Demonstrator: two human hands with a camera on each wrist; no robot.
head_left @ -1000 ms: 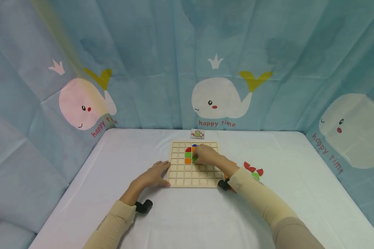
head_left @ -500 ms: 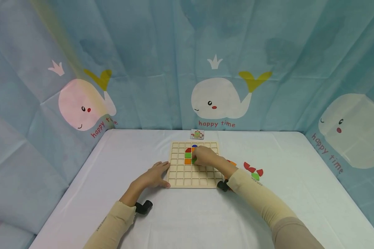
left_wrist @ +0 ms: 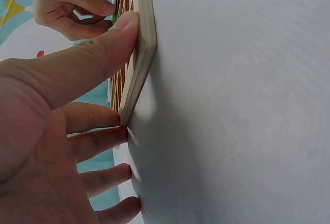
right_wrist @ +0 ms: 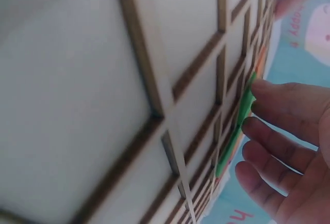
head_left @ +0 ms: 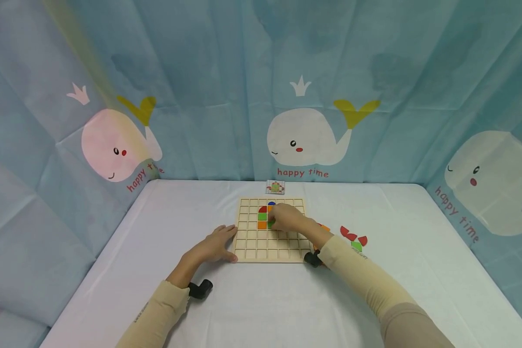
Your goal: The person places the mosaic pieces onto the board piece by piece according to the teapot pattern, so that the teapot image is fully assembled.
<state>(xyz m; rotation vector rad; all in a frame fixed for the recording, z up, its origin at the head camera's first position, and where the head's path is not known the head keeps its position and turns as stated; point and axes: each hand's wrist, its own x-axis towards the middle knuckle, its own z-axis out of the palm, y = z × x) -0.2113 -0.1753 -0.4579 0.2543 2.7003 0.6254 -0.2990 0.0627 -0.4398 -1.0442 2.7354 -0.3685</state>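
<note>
A wooden grid board (head_left: 250,244) lies on the table. My left hand (head_left: 216,244) rests at its left edge, thumb (left_wrist: 116,41) on the near corner and fingers spread along the side. Over the board, my right hand (head_left: 289,217) has its thumb and fingertips on a green piece (right_wrist: 246,101), seen in the right wrist view; the hand partly covers it in the head view. Around it in the grid are a red rounded piece (head_left: 263,210), a green square (head_left: 262,217), an orange square (head_left: 262,225) and a blue rounded piece (head_left: 271,204).
A small pattern card (head_left: 275,187) lies behind the board. Right of it are loose red pieces (head_left: 351,237), a green piece (head_left: 356,246) and orange pieces (head_left: 325,227), partly hidden by the right arm. A whale-print curtain (head_left: 200,145) surrounds the white table (head_left: 261,299).
Almost nothing differs. The right forearm has shifted slightly, showing more of the loose pieces beside the board; both hands keep their places.
</note>
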